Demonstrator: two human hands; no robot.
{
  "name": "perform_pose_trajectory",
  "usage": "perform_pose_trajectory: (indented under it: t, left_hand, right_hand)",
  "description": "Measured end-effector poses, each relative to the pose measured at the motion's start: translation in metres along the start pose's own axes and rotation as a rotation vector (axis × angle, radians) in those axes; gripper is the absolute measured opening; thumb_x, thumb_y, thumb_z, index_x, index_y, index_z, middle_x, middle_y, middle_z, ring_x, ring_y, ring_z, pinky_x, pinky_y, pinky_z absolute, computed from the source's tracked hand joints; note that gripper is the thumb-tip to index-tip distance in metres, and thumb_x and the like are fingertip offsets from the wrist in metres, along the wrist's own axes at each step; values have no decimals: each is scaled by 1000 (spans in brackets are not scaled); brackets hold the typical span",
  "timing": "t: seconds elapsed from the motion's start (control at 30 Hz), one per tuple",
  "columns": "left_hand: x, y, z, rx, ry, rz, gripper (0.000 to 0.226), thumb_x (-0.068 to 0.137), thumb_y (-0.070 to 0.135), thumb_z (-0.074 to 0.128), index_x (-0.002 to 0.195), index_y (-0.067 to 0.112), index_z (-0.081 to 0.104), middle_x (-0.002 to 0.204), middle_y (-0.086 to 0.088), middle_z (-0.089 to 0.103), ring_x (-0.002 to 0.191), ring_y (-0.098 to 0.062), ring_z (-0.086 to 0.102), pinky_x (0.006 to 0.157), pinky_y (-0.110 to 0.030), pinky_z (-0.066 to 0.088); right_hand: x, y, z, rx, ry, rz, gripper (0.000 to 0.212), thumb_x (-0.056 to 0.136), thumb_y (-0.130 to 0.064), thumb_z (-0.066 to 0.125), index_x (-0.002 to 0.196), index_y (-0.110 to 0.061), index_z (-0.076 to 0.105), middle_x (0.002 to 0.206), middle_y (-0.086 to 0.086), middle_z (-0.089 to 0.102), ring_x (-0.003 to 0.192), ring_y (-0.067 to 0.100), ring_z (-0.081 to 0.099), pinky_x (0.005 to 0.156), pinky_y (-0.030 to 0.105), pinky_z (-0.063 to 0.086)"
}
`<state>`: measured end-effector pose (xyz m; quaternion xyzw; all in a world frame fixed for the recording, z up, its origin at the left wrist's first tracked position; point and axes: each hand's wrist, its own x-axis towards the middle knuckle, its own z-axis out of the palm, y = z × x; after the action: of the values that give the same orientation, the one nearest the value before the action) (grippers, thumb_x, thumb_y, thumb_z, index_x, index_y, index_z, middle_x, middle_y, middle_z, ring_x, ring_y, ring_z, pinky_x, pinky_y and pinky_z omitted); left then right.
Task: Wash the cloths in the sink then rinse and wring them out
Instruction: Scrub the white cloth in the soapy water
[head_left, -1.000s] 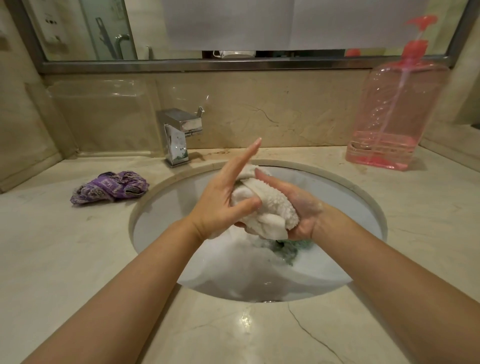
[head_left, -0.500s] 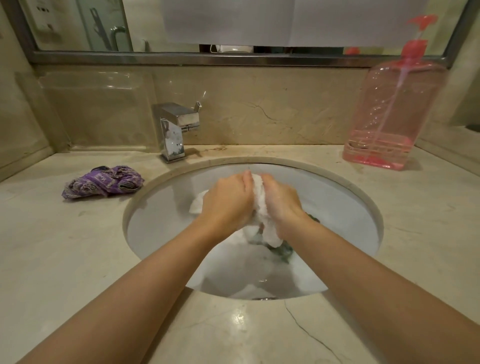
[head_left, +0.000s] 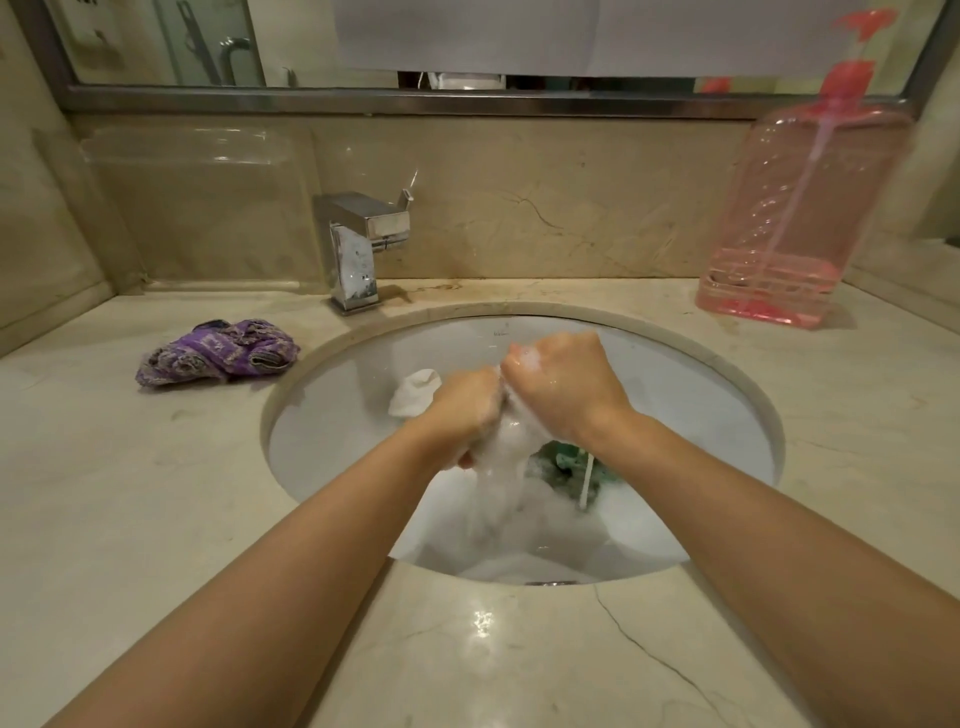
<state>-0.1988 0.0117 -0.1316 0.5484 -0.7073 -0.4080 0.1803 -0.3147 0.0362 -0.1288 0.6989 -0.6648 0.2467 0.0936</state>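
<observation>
Over the round white sink (head_left: 332, 415), my left hand (head_left: 462, 410) and my right hand (head_left: 563, 384) both grip a white cloth (head_left: 415, 397) and squeeze it between them. One end of the cloth sticks out past my left hand; soapy water streams down from the rest. A green cloth (head_left: 558, 462) lies in the foamy water under my right wrist, partly hidden. A purple patterned cloth (head_left: 218, 353) sits crumpled on the counter left of the sink.
A square chrome tap (head_left: 363, 249) stands behind the sink at the left. A large pink pump bottle (head_left: 795, 218) stands at the back right on the marble counter (head_left: 130, 493). A mirror runs along the wall above.
One second ago my left hand was flat against the cloth held in my right palm. Both hands have since closed round it, lowered into the sink, and water now runs out of it.
</observation>
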Motion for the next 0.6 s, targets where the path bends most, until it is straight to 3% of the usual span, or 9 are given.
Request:
perform_pose_trajectory:
  t: [0.1,0.2,0.27,0.3,0.37,0.4,0.43,0.5,0.6]
  left_hand:
    - [0,-1,-4,-164,5,19,30,99,15,30,90,4,56,76,-17,59,52,-25,53,41,-23,38]
    - [6,-5,-11,54,63,248,43,104,40,25,119,12,54,117,-15,60,94,-32,59,64,-31,48]
    - [7,-11,-13,346,19,443,64,96,55,40,147,17,32,146,-11,40,125,-29,44,93,-35,44]
    - [7,-13,-14,517,-32,527,86,89,58,53,153,15,14,157,-8,21,139,-27,29,108,-36,33]
    - [9,-17,-13,769,-111,621,125,75,52,75,152,11,-14,161,-4,-13,148,-22,4,116,-31,16]
    - [9,-16,-12,834,-102,651,133,71,45,81,150,13,-21,160,-5,-20,148,-23,6,115,-30,19]
    - [11,-15,-12,845,-60,669,136,70,35,84,148,19,-25,161,-6,-16,145,-28,19,109,-31,31]
    - [14,-13,-14,851,70,761,129,75,15,80,147,33,-26,159,-9,16,119,-31,52,84,-35,49]
    - [15,-12,-12,970,215,789,90,87,6,62,154,27,6,135,-6,48,104,-28,58,74,-36,49]
  right_hand:
    - [-1,0,9,154,94,133,45,90,-38,35,50,-20,40,52,-2,43,58,21,43,54,30,29]
    - [0,7,13,600,74,487,40,93,-28,49,55,-15,51,56,0,49,59,17,43,56,29,34]
    - [-2,16,13,761,-48,687,35,93,-34,51,73,-9,65,72,5,64,70,21,56,63,29,43]
    - [-4,19,13,875,-145,766,34,92,-39,53,81,-11,69,79,5,69,74,21,62,64,29,48]
    - [-8,26,10,1114,-378,806,35,93,-43,50,87,-13,68,78,4,70,69,18,64,57,27,49]
    - [-9,30,5,1231,-481,771,37,94,-41,45,90,-12,66,76,5,68,65,17,61,54,26,47]
    - [-11,32,-2,1344,-571,719,37,93,-39,41,94,-10,64,77,7,66,65,18,60,54,27,47]
    - [-13,34,-14,1480,-719,553,36,84,-35,47,103,-8,62,83,9,66,70,19,61,60,29,48]
    - [-15,28,-17,1301,-787,394,40,80,-11,67,118,-11,55,96,8,67,80,16,66,62,27,52]
